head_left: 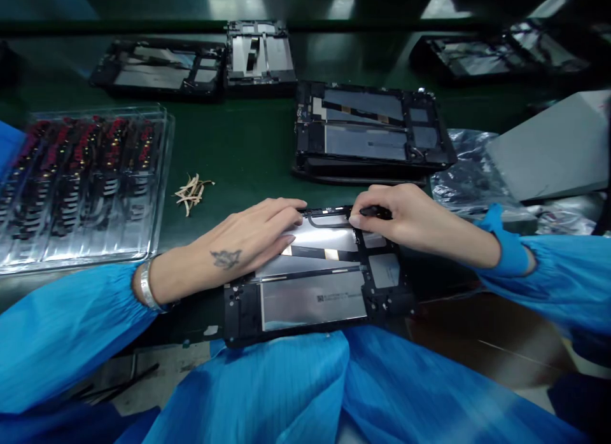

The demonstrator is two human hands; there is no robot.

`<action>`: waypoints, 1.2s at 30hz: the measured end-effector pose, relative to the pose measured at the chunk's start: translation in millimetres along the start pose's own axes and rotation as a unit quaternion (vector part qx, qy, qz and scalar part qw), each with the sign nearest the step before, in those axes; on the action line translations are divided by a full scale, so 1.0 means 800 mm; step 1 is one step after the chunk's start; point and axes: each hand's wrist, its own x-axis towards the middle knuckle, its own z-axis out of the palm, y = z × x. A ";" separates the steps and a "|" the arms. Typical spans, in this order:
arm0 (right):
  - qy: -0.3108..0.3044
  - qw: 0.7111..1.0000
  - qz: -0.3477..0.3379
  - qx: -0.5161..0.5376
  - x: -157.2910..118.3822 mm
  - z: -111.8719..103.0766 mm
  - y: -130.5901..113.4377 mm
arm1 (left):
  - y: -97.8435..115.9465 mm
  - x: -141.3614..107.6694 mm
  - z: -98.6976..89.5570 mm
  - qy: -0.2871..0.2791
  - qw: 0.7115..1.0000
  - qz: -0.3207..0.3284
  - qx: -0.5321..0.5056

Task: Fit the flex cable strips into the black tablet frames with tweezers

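Black tablet, one hand steady and one hand working

An opened tablet [317,275] lies flat on the green counter [238,145], at its near edge, directly before the blue gown [286,380]. The left hand [258,237] rests upon the far left part of it. Its grip is loosely spread, with fingers and thumb apart, and as far as I can see it pinches nothing. The right hand [405,218] is over the far edge, and its grip pinches a small black tool [376,212] between thumb and fingers. The working end is hidden, so I cannot tell what it touches. A thin wire [327,226] curves along the silver panels [312,301], close to these fingertips.

To do this step well, I judge that the left hand should press on the black frame [238,310] more than on the panels, which seem thin and easy to dent. The tool needs short, light movements, because a hard push may scratch a panel or damage the wire. A low, supported right wrist would probably help against slipping. Just behind is the stack [367,142] of similar tablets, so the knuckles should not knock it. The pale strips [189,193] and the clear tray [163,170] lie to the left, apart from the tablet.
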 end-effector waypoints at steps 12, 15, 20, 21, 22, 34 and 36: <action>0.006 1.000 -0.009 -0.003 0.005 -0.001 0.002 | 0.006 0.009 0.000 -0.011 0.997 0.026 0.071; 0.011 1.000 -0.008 0.002 0.006 -0.002 0.001 | 0.008 0.009 -0.002 -0.012 0.996 0.030 0.078; 0.007 1.000 0.002 0.020 0.004 -0.003 0.001 | 0.011 0.011 -0.005 -0.016 0.993 0.050 0.109; 0.003 1.000 0.002 0.024 0.004 -0.003 0.002 | 0.011 0.012 -0.005 -0.018 0.990 0.059 0.125; 0.001 1.000 0.001 0.029 0.004 -0.003 0.003 | 0.011 0.014 -0.006 -0.020 0.986 0.069 0.147; 0.059 0.998 -0.019 -0.016 -0.005 0.002 -0.002 | 0.008 0.014 -0.007 0.045 0.926 0.205 0.314; 0.058 0.997 -0.025 -0.043 -0.006 0.005 -0.004 | 0.008 0.015 -0.010 0.043 0.924 0.210 0.318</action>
